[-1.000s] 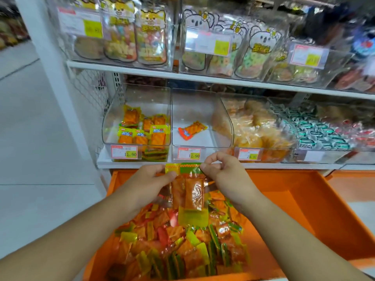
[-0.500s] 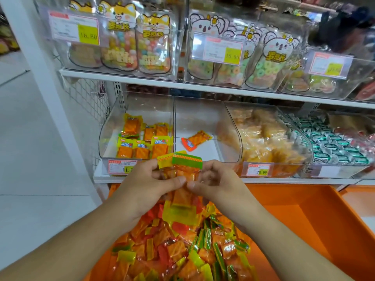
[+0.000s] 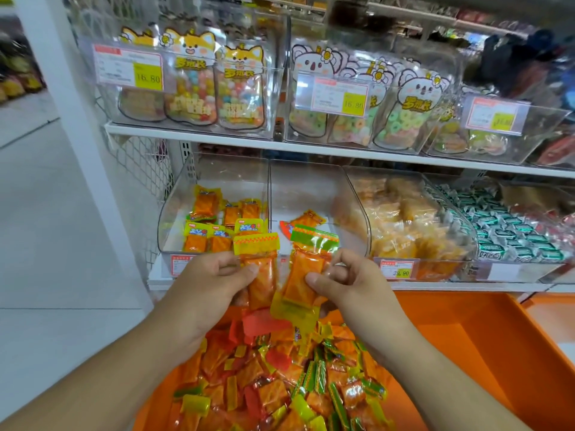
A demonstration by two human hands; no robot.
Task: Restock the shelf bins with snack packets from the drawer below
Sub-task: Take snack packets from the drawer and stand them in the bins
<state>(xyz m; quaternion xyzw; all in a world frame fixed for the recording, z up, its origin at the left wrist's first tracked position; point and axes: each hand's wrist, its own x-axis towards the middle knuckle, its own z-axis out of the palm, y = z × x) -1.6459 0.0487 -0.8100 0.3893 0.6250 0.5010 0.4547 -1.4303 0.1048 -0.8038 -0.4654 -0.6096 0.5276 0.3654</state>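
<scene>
Two orange snack packets held upright, one per hand, above the orange drawer (image 3: 485, 343).
Left hand (image 3: 214, 284) pinches the yellow-topped orange foil packet (image 3: 259, 269), right hand (image 3: 348, 284) the green-topped orange foil packet (image 3: 306, 269); long axes vertical, headers up, just before the clear plastic shelf bins' (image 3: 214, 194) front edge. Middle bin (image 3: 311, 194) holds one packet, open room above.

Pale tiled floor (image 3: 46, 213) beside a white shelving upright (image 3: 71, 119), evenly lit.
</scene>
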